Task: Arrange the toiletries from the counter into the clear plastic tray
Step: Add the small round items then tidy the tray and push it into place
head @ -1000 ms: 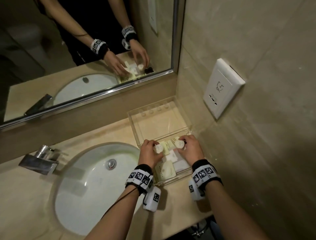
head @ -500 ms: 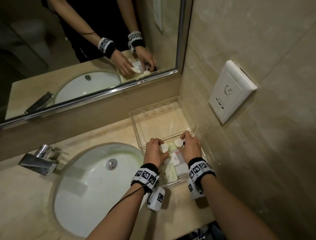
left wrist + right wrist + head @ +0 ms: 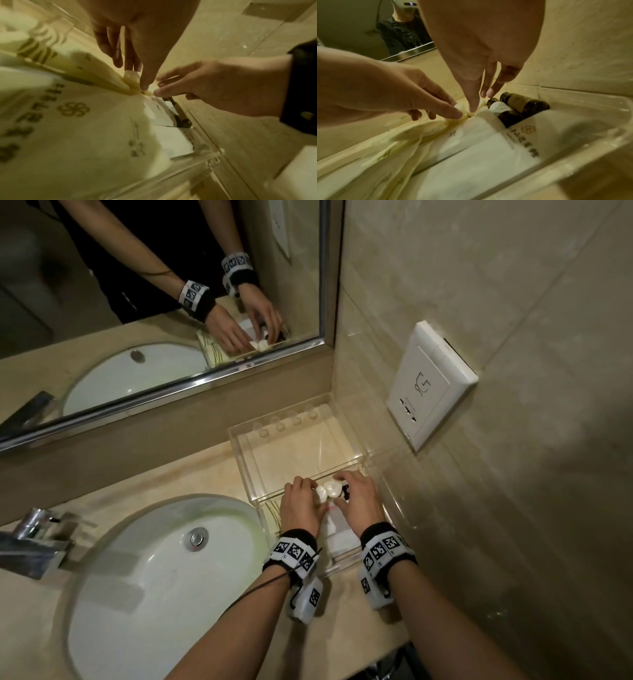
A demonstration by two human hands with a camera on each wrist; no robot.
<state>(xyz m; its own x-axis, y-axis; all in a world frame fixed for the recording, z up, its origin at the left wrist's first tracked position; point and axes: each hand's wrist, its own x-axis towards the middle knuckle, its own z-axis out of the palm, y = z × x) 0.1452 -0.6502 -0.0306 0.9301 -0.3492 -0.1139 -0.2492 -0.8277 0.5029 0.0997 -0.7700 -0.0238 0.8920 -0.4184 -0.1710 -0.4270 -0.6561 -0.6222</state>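
Mostly done: packets [image 3: 484,148] and 2 dark bottles [image 3: 513,108] sat in clear tray [image 3: 246,460], frame centre. Left hand [image 3: 301,508] and right hand [image 3: 359,501] each pinched a white cap [image 3: 330,490]; far compartment looked unfilled.

The clear plastic tray [image 3: 246,463] sits on the beige bench [image 3: 212,474] in the corner, its far edge by the mirror wall and its right side along the tiled wall. A divider splits it in two: the far compartment is bare, with a row of round studs at its back edge. The near compartment holds cream paper packets [image 3: 72,121] printed with gold characters and a flower emblem, lying flat and overlapping, and white packets [image 3: 488,148] beside them. Two small white round caps [image 3: 328,490] stand touching at the divider (what they top is hidden). Two dark brown bottles [image 3: 513,106] with pale labels lie side by side in the right corner.
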